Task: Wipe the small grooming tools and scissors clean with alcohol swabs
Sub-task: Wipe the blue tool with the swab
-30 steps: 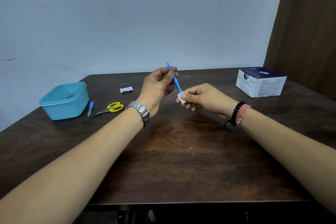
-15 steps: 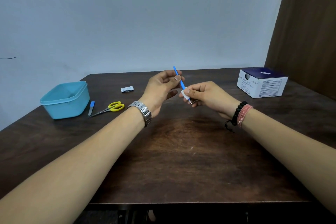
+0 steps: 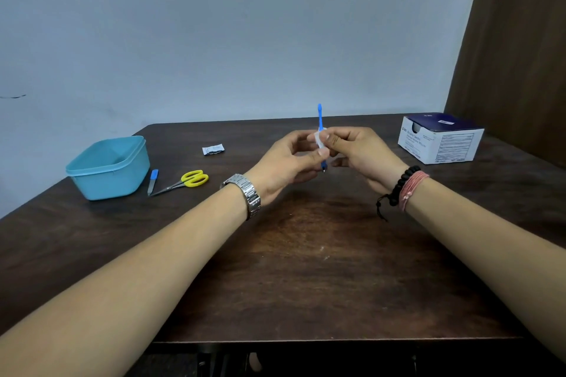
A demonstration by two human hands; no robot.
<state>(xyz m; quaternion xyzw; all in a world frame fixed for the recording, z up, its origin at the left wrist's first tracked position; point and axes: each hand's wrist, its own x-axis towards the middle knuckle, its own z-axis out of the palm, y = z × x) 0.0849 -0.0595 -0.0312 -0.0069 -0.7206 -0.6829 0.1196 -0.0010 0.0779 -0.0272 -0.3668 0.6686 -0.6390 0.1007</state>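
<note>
Both forearms reach over the near edge of the dark wooden desk and meet above its middle. The left hand pinches the lower part of a slim blue grooming tool, held almost upright, while the right hand pinches a white alcohol swab around its shaft. Toward the left edge lie yellow-handled scissors, a small blue-capped tool and a teal tub. Farther back lies a torn swab wrapper; the swab box sits near the far right corner.

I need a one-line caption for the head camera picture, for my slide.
Left hand holds a blue tool upright while right hand pinches a white swab around it.
</note>
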